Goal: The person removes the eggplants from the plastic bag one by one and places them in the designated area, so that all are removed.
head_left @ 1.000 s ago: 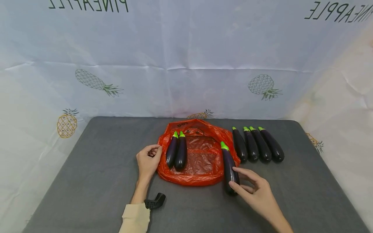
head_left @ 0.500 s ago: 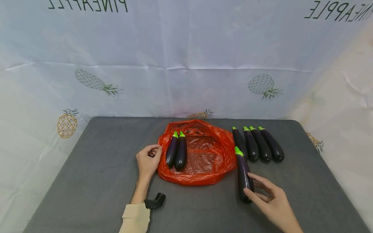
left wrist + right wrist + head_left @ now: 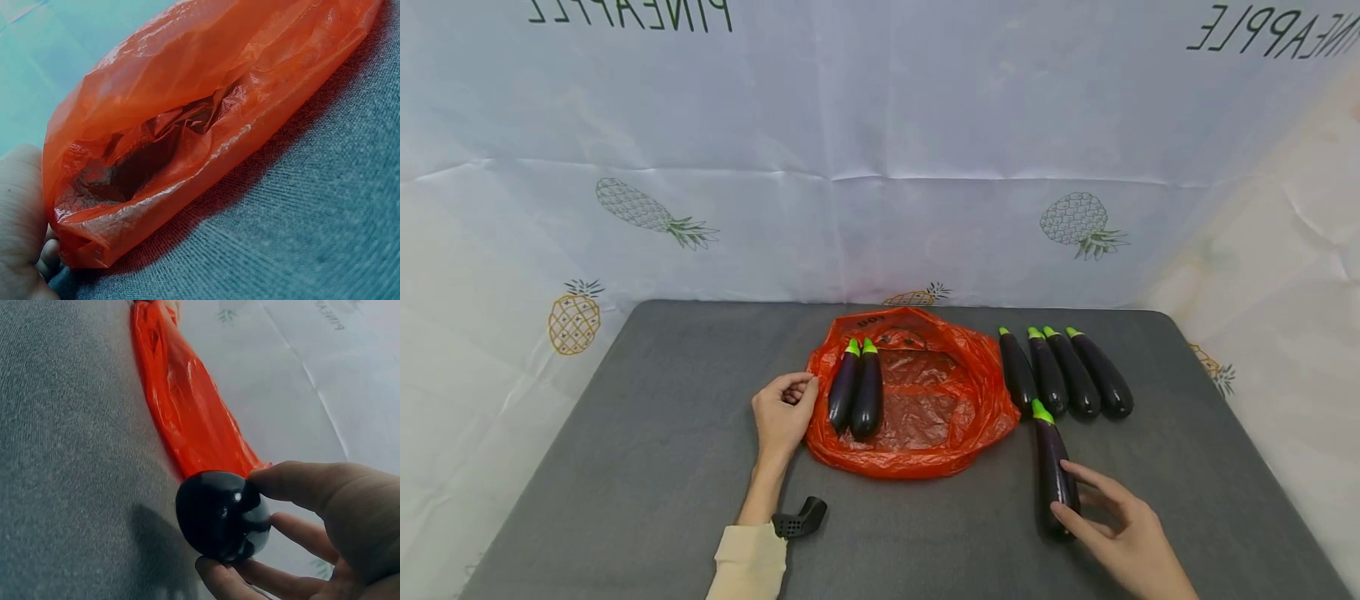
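Observation:
An open red plastic bag (image 3: 917, 462) lies at mid-table with two eggplants (image 3: 844, 390) (image 3: 867, 396) side by side in its left part. My left hand (image 3: 784, 421) pinches the bag's left edge; in the left wrist view the thumb (image 3: 19, 212) presses against the red plastic (image 3: 162, 75). Right of the bag, my right hand (image 3: 1120, 529) grips another eggplant (image 3: 1056, 479) near its lower end, its green stem pointing away from me. In the right wrist view the fingers (image 3: 300, 531) surround the dark rounded end of that eggplant (image 3: 219, 515).
Several eggplants (image 3: 1078, 375) lie in a row on the grey table (image 3: 685, 433), right of the bag. The held eggplant's stem is close to the leftmost of them. A black band piece (image 3: 801, 518) is on my left wrist. A white cloth with pineapple prints (image 3: 880, 233) hangs behind.
My right hand has moved right and toward me with its eggplant, from over the bag's right edge to beside the bag. The left hand has stayed in place.

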The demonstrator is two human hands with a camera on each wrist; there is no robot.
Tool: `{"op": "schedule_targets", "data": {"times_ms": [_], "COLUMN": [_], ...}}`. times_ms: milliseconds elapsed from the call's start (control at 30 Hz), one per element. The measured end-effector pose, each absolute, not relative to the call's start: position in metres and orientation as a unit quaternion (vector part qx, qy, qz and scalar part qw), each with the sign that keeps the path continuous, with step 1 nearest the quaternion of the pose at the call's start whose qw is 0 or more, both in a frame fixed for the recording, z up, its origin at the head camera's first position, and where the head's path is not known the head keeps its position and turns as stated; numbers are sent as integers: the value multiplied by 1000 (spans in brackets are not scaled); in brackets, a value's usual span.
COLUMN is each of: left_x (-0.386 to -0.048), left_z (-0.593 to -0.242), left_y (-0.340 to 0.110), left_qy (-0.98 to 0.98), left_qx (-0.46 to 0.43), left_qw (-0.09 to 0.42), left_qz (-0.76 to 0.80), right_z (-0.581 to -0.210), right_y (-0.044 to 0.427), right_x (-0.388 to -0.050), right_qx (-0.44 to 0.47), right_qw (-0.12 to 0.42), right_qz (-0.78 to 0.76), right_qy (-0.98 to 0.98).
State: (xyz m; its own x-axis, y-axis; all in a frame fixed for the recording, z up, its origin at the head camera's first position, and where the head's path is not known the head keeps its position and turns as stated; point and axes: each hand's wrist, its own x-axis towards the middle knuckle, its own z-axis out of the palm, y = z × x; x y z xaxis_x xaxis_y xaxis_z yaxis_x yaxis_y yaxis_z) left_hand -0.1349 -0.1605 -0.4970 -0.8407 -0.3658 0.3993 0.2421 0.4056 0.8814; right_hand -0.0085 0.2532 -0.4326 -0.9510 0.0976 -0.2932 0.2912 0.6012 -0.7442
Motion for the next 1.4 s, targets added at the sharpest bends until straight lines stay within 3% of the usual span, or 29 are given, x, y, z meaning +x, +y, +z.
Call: {"op": "schedule_targets", "data": {"times_ms": [633,1400], "left_x": [-135,-136], "left_z": [-498,-500], "left_y": [-160,-161], "left_qy": [-789,-787], "left_qx": [32,26], "left_qw": [290,291], "left_qz": [-541,-544], "right_z": [-441,-440], "right_y": [260,268], "right_x": [-11,-19], "right_qx": [134,78], "right_qw": [146,135], "right_qz": [-376,-380], "right_qy": [905,912]}}
